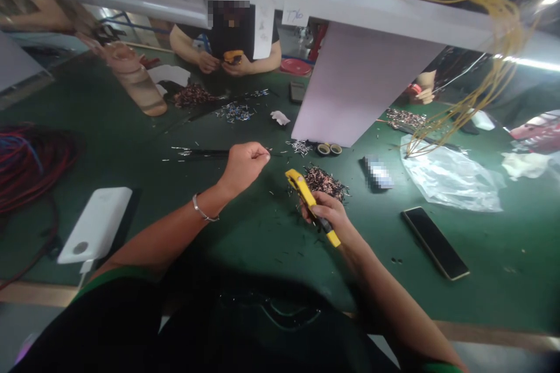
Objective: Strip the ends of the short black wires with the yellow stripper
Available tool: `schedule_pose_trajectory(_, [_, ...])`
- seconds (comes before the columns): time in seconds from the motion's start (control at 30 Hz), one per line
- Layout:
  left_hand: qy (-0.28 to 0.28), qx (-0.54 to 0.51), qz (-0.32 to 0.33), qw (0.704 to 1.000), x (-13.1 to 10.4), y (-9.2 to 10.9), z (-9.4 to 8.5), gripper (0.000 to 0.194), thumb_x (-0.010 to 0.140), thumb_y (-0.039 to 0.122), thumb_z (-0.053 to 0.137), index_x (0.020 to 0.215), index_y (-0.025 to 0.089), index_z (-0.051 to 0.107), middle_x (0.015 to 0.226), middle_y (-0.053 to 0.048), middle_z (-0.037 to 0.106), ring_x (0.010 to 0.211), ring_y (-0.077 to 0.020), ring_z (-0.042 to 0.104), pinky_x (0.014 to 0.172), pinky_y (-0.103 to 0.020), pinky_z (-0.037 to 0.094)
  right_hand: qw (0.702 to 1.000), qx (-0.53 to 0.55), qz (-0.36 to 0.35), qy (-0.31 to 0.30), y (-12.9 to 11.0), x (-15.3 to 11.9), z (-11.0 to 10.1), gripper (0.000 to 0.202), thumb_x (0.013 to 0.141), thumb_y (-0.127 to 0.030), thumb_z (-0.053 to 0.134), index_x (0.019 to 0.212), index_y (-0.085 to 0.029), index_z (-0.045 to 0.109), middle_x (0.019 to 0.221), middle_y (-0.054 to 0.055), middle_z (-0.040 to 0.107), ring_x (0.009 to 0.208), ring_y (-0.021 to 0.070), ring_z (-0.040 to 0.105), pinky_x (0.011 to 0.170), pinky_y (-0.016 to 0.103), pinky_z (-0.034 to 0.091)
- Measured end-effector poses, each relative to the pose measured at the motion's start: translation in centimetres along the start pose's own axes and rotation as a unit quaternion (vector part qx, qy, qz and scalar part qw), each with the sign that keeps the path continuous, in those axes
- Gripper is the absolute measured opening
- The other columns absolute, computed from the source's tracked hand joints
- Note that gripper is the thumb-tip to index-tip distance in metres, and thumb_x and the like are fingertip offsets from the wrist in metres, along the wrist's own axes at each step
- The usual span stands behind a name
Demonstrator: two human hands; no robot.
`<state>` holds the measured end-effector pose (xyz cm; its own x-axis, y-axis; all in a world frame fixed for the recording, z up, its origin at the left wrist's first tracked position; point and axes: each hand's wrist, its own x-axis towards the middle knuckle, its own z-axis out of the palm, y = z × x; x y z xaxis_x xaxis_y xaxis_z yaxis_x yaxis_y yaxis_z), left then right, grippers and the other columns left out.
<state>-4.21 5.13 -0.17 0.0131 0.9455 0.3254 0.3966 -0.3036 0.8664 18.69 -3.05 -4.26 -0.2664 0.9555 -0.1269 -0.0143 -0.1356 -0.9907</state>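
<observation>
My left hand (245, 166) is pinched closed over the middle of the green table (245, 233); what its fingertips hold is too small to make out. Thin black wires (201, 154) with pale ends lie just left of it. In my right hand (329, 213) is a yellow and black hand tool (307, 195), its head pointing up and left. A heap of short copper and black pieces (327, 182) lies just behind that hand. Small silver terminals (301, 147) and two round rolls (329, 149) are behind the heap.
A white power bank (95, 225) and red cable coil (32, 166) are at left. A phone (435, 243) and plastic bag (452, 178) lie at right. A bottle (139, 84) and white panel (354, 81) stand farther back. Other people work across the table.
</observation>
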Motion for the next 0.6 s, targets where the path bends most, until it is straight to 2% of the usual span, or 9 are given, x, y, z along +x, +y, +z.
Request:
schedule_pose_trajectory(0.07, [-0.009, 0.000, -0.009, 1.000, -0.2, -0.1, 0.4, 0.010, 0.071, 0.015, 0.058, 0.068, 0.015, 0.067, 0.050, 0.003, 0.057, 0.046, -0.0062, 0.046, 0.047, -0.021, 0.038, 0.996, 0.091, 0.001, -0.004, -0.4, -0.1, 0.2, 0.032, 0.071, -0.036, 0.055, 0.095, -0.017, 0.063, 0.081, 0.008, 0.067, 0.062, 0.0186, 0.057, 0.053, 0.031, 0.046])
schedule_pose_trajectory(0.17, [-0.032, 0.012, -0.020, 0.999, -0.7, -0.1, 0.9, 0.010, 0.071, 0.015, 0.057, 0.067, 0.015, 0.066, 0.051, 0.003, 0.058, 0.046, -0.0064, 0.047, 0.047, -0.021, 0.038, 0.989, 0.145, 0.000, -0.016, -0.6, -0.2, 0.5, 0.043, 0.070, -0.037, 0.049, 0.105, -0.017, 0.061, 0.096, 0.013, 0.067, 0.069, 0.0222, 0.059, 0.056, 0.035, 0.047])
schedule_pose_trajectory(0.33, [-0.052, 0.027, -0.019, 0.998, -1.3, 0.2, 1.5, 0.012, 0.071, 0.016, 0.056, 0.064, 0.016, 0.066, 0.049, 0.004, 0.058, 0.046, -0.0072, 0.049, 0.048, -0.021, 0.039, 0.989, 0.142, -0.006, -0.041, -0.3, 0.1, 0.4, 0.053, 0.066, -0.039, 0.045, 0.111, -0.015, 0.061, 0.104, 0.017, 0.067, 0.081, 0.0279, 0.062, 0.065, 0.044, 0.051])
schedule_pose_trajectory(0.6, [-0.064, 0.016, -0.003, 0.998, -2.4, 0.2, 2.4, 0.014, 0.072, 0.015, 0.053, 0.064, 0.016, 0.065, 0.050, 0.003, 0.059, 0.047, -0.0077, 0.050, 0.048, -0.021, 0.039, 0.990, 0.140, -0.025, -0.002, 0.1, 0.1, 0.6, 0.050, 0.060, -0.028, 0.048, 0.106, -0.018, 0.063, 0.104, 0.012, 0.067, 0.087, 0.0275, 0.064, 0.084, 0.050, 0.052])
